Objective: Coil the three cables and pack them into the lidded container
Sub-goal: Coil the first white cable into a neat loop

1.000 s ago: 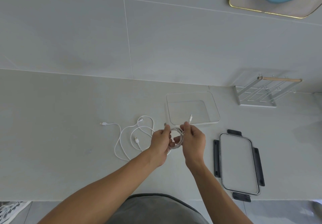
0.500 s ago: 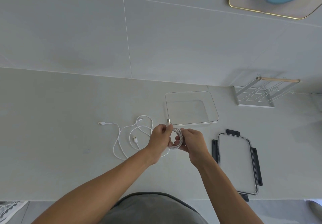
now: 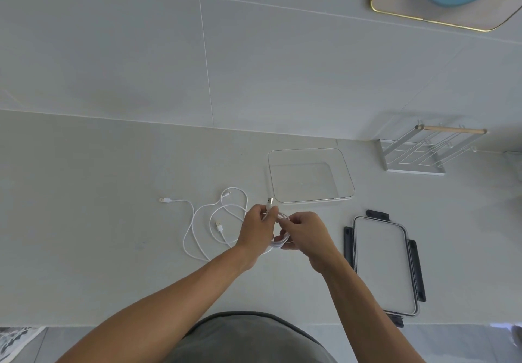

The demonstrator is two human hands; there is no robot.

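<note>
A: What was nearest the person?

B: Both hands, held together above the counter [image 3: 84, 249]. The left hand [image 3: 255, 228] gripped a white coiled cable [image 3: 281, 240], its thumb and fingers pinching the strand just under the USB plug [image 3: 269, 201], which stuck up past the fingertips. The right hand [image 3: 303, 231] had its fingers curled round the other side of the same coil.

A: And the other cables?

B: Two loose cables [image 3: 197, 221] lay tangled on the counter just left of the left hand (I could not tell where one ended and the other began). Right of the hands lay the lid [image 3: 384, 264], flat, with dark clips on its edges.

A: Farther back?

B: The clear container [image 3: 346, 173] stood open beyond the hands, nothing in it, close to the wall. To its right was a white rack [image 3: 412, 159] with a wooden bar, and high on the tiled wall [image 3: 141, 52] hung a gold-rimmed frame [image 3: 440, 21].
</note>
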